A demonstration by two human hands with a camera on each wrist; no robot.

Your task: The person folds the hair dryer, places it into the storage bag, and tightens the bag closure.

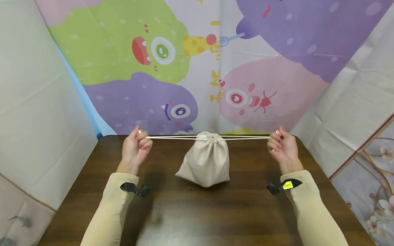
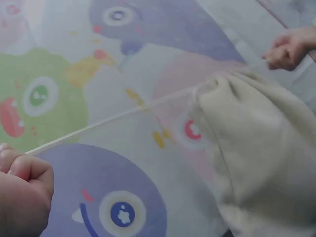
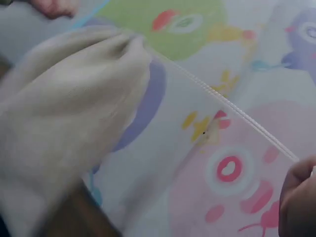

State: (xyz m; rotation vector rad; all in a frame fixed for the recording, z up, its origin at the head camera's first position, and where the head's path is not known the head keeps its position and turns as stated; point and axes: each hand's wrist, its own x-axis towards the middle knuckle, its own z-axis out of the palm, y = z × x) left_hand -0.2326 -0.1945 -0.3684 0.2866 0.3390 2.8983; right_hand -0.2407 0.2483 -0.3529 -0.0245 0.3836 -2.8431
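A beige cloth drawstring bag (image 1: pixel 209 164) hangs upright between the two hands, its neck gathered into tight folds. White cords run taut from both sides of the neck. My left hand (image 1: pixel 137 146) grips the left cord (image 1: pixel 170 137) in curled fingers. On the other side, my right hand (image 1: pixel 282 145) grips the right cord (image 1: pixel 246 137) the same way, at about equal height. The left wrist view has the bag (image 2: pixel 261 148) at right, with the cord slanting down to the left fist (image 2: pixel 24 192). In the right wrist view the bag (image 3: pixel 69 108) fills the left. What the bag contains is hidden.
A dark brown wooden table (image 1: pixel 197 218) lies below the bag and forearms. Behind its far edge hangs a curtain (image 1: pixel 203 112) printed with cartoon monsters. Pale fabric panels (image 1: pixel 40 102) stand on both sides. Each sleeve has a black strap (image 1: pixel 135 189) at the wrist.
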